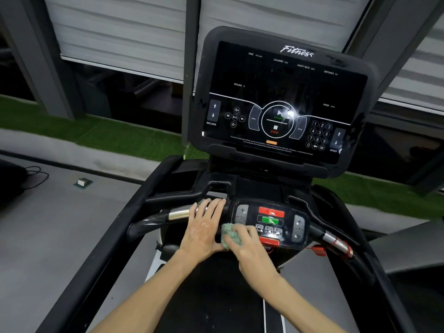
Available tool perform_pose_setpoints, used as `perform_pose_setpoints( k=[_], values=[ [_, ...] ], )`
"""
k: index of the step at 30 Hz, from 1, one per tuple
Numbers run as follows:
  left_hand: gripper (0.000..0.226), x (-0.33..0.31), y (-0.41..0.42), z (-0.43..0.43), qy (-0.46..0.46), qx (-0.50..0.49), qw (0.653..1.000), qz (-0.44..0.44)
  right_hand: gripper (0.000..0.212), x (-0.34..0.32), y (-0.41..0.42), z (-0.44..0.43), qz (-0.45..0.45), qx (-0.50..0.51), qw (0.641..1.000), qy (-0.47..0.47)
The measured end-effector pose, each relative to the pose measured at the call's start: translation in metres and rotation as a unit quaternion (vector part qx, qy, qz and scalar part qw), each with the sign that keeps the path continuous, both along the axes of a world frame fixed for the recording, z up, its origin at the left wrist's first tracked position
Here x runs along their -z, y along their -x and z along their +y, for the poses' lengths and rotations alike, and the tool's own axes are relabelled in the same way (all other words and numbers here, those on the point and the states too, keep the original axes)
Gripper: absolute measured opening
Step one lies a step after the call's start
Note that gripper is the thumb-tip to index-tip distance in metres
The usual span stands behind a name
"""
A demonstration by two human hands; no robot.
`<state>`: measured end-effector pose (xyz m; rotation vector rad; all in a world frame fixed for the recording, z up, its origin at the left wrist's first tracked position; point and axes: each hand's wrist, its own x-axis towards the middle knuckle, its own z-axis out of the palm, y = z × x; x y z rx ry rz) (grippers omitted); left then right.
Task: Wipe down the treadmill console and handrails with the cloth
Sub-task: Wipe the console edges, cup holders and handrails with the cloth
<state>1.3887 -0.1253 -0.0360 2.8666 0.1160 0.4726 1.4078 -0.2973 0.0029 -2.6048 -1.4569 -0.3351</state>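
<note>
The right hand point(249, 246) has its fingers curled over the bunched green cloth point(229, 235), pressing it against the left edge of the small control panel point(271, 222) set in the crossbar; bunching likely gives a firmer pad for rubbing round the buttons. Just beside it, the left hand point(204, 227) rests on the chrome part of the left handrail point(179, 212), fingers together and laid flat across it, probably for support. The right handrail point(336, 241) and the big console screen point(283, 97) above are not being touched by either hand.
</note>
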Motion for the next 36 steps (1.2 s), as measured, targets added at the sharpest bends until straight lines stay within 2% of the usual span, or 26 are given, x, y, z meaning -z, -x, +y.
perform_pose_setpoints(
  k=[5,7,9,11,13,15,17,20,22,23,25,27,28,29,31,34,36],
  values=[
    [0.124,-0.004,0.0,0.0,-0.013,-0.007,0.999,0.03,0.055,-0.011,-0.006,-0.001,0.012,-0.015,1.0,0.024],
    [0.123,-0.01,0.001,-0.002,-0.006,-0.006,0.998,0.057,0.046,-0.025,-0.013,-0.001,0.084,-0.015,0.996,0.003],
    [0.123,-0.017,0.002,-0.003,0.011,-0.002,0.996,0.086,0.038,-0.044,-0.022,0.001,0.196,0.02,0.977,-0.083],
    [0.125,-0.028,0.001,-0.002,0.032,0.011,0.993,0.115,0.036,-0.064,-0.031,0.005,0.322,0.073,0.921,-0.206],
    [0.124,-0.041,-0.001,0.002,0.069,0.033,0.991,0.114,0.035,-0.079,-0.037,0.007,0.471,0.085,0.817,-0.321],
    [0.117,-0.062,-0.002,0.006,0.155,0.075,0.981,0.083,0.03,-0.089,-0.042,0.007,0.557,0.082,0.733,-0.382],
    [0.103,-0.085,-0.004,0.012,0.291,0.139,0.942,0.09,0.026,-0.095,-0.046,0.008,0.583,0.081,0.699,-0.406],
    [0.082,-0.106,-0.004,0.015,0.485,0.206,0.837,0.145,0.026,-0.1,-0.049,0.008,0.586,0.074,0.689,-0.42],
    [0.065,-0.11,-0.003,0.01,0.571,0.171,0.791,0.14,0.025,-0.102,-0.049,0.007,0.582,0.064,0.692,-0.423],
    [0.054,-0.11,-0.004,0.007,0.591,0.14,0.785,0.122,0.025,-0.102,-0.049,0.006,0.575,0.056,0.7,-0.421],
    [0.029,-0.108,-0.006,0.003,0.589,0.089,0.799,0.075,0.025,-0.099,-0.048,0.004,0.53,0.043,0.747,-0.397],
    [0.02,-0.105,-0.006,0.001,0.573,0.088,0.812,0.06,0.029,-0.097,-0.046,0.0,0.476,0.036,0.808,-0.345],
    [0.02,-0.105,-0.005,0.001,0.568,0.098,0.815,0.058,0.031,-0.096,-0.045,-0.002,0.467,0.039,0.823,-0.322],
    [0.019,-0.104,-0.004,0.001,0.566,0.111,0.815,0.055,0.032,-0.096,-0.043,-0.004,0.479,0.043,0.819,-0.314],
    [0.018,-0.102,-0.004,0.002,0.564,0.121,0.816,0.04,0.035,-0.095,-0.039,-0.008,0.529,0.045,0.782,-0.326],
    [0.043,-0.093,-0.006,0.006,0.533,0.11,0.838,0.044,0.037,-0.09,-0.04,-0.012,0.585,0.062,0.722,-0.364],
    [0.052,-0.091,-0.005,0.005,0.523,0.107,0.843,0.063,0.026,-0.086,-0.041,-0.013,0.615,0.058,0.684,-0.387]
  ],
)
